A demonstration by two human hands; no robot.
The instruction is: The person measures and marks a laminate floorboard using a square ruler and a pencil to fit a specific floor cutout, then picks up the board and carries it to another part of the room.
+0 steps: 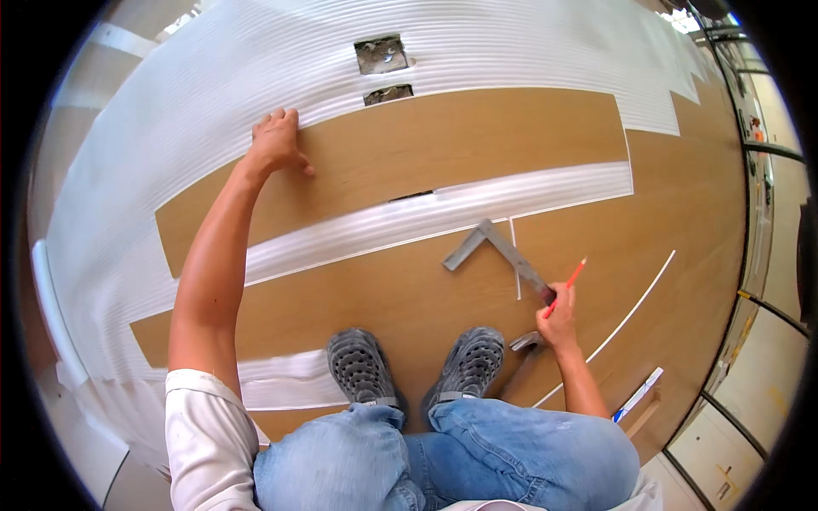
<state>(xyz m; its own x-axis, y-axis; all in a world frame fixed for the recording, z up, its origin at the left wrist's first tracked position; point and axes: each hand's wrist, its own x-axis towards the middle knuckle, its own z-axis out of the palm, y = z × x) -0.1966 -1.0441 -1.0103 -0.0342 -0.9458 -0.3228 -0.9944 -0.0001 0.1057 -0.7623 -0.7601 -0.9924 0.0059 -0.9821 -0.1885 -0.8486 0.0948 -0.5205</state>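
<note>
My left hand [277, 143] rests flat with fingers spread on the far edge of a loose wood-look floor plank [443, 153]. That plank lies on white ribbed underlay [256, 68]. My right hand [558, 317] grips a red pencil [569, 281] close to the lower end of a grey metal try square [494, 247]. The square lies on the laid planks [392, 294] in front of my grey shoes [469, 362]. A hammer [521, 353] lies just beside my right foot, under my right wrist.
Two square cut-outs [381, 54] open in the underlay at the top. A strip of underlay [443, 209] shows between the loose plank and the laid floor. A blue-and-white ruler-like tool [637, 395] lies at the lower right. Wall panels [767, 341] curve along the right.
</note>
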